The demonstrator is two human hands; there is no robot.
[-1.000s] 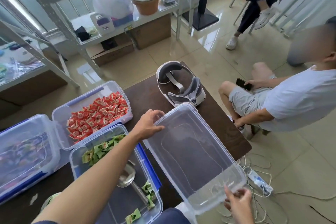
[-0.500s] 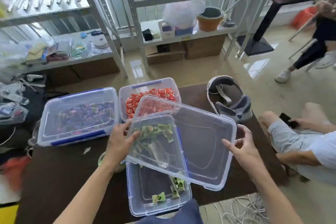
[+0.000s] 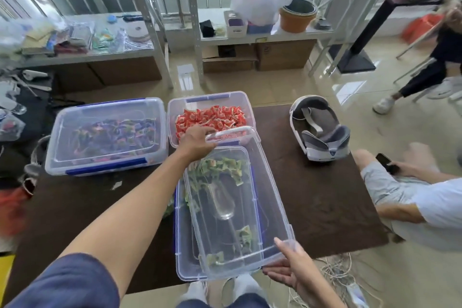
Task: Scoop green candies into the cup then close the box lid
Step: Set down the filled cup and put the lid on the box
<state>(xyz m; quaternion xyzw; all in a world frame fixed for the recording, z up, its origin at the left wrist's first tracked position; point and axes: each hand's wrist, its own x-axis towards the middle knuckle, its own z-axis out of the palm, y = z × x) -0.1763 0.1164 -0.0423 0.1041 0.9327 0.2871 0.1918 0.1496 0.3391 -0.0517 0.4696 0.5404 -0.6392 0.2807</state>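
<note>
Left hand (image 3: 197,140) grips lid (image 3: 265,197) at far end, right hand (image 3: 292,272) pinches near corner; lid skewed over box (image 3: 182,245) of green candies (image 3: 225,166), front edge of counter (image 3: 312,195), not yet seated.

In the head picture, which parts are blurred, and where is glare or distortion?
Head view: the right edge is motion-blurred, notably the seated person; the floor shows bright glare; shelf posts lean from wide-angle distortion; the lid and red candies look sharp.

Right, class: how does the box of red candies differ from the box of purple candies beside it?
The purple-candy box has its lid on; the red-candy box is open. The purple-candy box looks wider than the red-candy box. Both are clear plastic with blue clips.
</note>
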